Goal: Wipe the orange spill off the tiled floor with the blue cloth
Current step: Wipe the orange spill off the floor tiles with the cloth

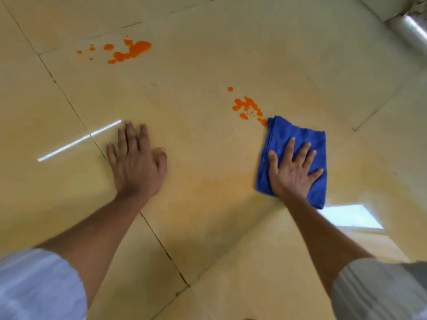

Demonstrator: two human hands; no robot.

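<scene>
The folded blue microfibre cloth [298,139], pinned flat under the spread right hand [292,172], touches the nearer patch of orange spill [247,106] at its far-left corner (a second patch [131,50] lies well beyond the left hand [136,162], which rests flat and empty on the beige tiled floor [196,72]).

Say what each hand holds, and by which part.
Neither grips anything. The right hand presses flat on the blue cloth's middle; the left hand rests on bare floor.

Glossy beige tiled floor [208,65] with dark grout lines [69,105]; tube-light reflection [78,140] at left, bright window reflection [351,215] lower right, shiny metal pipe [409,26] top right.
</scene>
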